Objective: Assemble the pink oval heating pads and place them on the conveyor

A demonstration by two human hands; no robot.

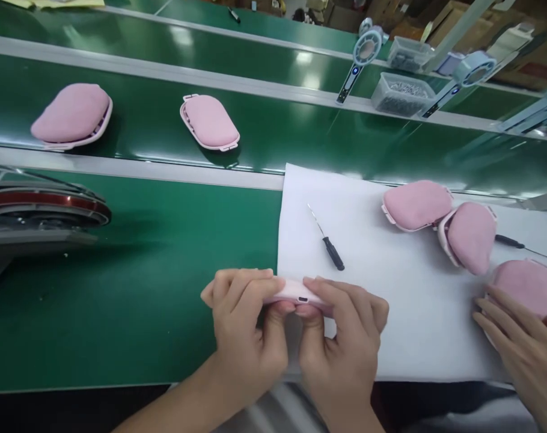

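Note:
Between my two hands is a pink rounded case (292, 290), seen edge-on, with a small dark port in its near side. My left hand (250, 319) grips its left end, thumb beneath and fingers on top. At the other end my right hand (341, 319) pinches it the same way. Much of the case is hidden by my fingers. Just beyond lies a screwdriver (333, 252) with a black handle on the white sheet (418, 313). Further right are a pink case (418, 204) and a second pink case (472, 236), which touch each other.
A co-worker's hand (521, 343) rests on another pink case (532, 282) at the right. Two pink cases sit on the green belt (142, 114). Small fans (367, 48) and a clear box (402, 95) of small parts stand behind. A dark, red-banded device (43, 207) juts in from the left.

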